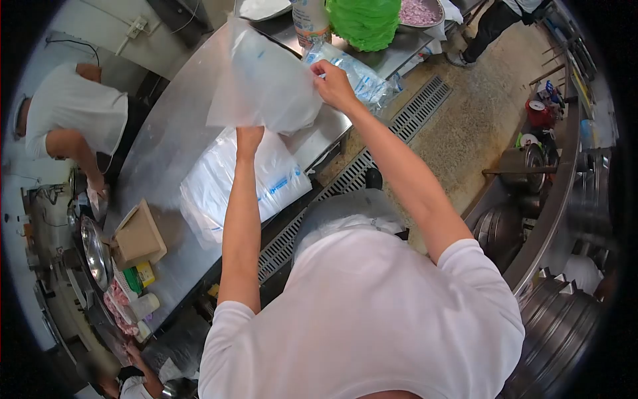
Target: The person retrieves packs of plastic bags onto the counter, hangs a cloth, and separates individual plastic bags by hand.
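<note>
A translucent white plastic bag [269, 83] is spread between my hands above the steel table. My left hand [248, 141] grips its lower edge, with the fingers mostly hidden behind the plastic. At the bag's right side, my right hand [332, 85] pinches the edge with closed fingertips. Below my left hand lies a flat stack of clear plastic bags [219, 183] with blue print, reaching the table's front edge. Another clear packet with blue print [355, 73] rests just beyond my right hand.
Along the far end of the steel table [159, 126] are a bulky green crinkled thing [365, 23], a printed container [310, 20] and a pan of chopped pink food [422, 12]. A cardboard box [138, 233] sits at left. Co-workers stand around; a drain grate [419, 110] crosses the floor.
</note>
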The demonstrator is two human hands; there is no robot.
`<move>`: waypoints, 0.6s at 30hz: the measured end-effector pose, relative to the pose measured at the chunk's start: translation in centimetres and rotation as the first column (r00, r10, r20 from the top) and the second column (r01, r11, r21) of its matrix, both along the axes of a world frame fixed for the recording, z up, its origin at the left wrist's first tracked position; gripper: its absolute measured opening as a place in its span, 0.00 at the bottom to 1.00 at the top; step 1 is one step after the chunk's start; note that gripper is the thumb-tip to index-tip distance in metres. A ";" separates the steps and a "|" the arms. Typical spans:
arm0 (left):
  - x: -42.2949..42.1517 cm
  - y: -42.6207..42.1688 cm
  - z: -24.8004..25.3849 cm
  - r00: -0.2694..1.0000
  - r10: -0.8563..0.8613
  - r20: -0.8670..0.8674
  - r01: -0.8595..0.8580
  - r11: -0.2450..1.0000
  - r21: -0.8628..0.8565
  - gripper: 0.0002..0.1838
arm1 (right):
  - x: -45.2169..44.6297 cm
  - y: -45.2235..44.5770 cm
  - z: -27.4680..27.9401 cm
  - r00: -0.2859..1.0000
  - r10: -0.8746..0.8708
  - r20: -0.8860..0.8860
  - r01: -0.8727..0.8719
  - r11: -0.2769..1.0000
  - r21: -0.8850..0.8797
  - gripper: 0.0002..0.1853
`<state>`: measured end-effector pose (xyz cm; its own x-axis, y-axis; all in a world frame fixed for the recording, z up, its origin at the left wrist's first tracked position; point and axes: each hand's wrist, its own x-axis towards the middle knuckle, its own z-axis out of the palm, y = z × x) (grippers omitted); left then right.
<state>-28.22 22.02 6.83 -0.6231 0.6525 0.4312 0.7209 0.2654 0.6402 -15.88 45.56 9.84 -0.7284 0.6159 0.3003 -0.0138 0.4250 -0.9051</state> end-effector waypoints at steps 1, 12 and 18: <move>-0.1 -0.2 -0.6 1.000 -0.018 0.022 0.017 1.000 0.012 0.17 | -0.4 0.3 -0.2 0.999 0.007 0.035 -0.008 1.000 0.017 0.14; -0.5 1.2 -1.9 0.806 -0.095 0.585 -0.092 0.955 0.283 0.22 | -4.0 2.9 -2.9 0.943 0.139 0.304 0.018 0.887 -0.461 0.09; -0.4 -1.1 -2.7 0.821 0.036 0.570 -0.057 0.998 0.019 0.21 | -3.7 2.6 -5.5 0.877 0.058 0.477 0.095 0.952 -0.290 0.12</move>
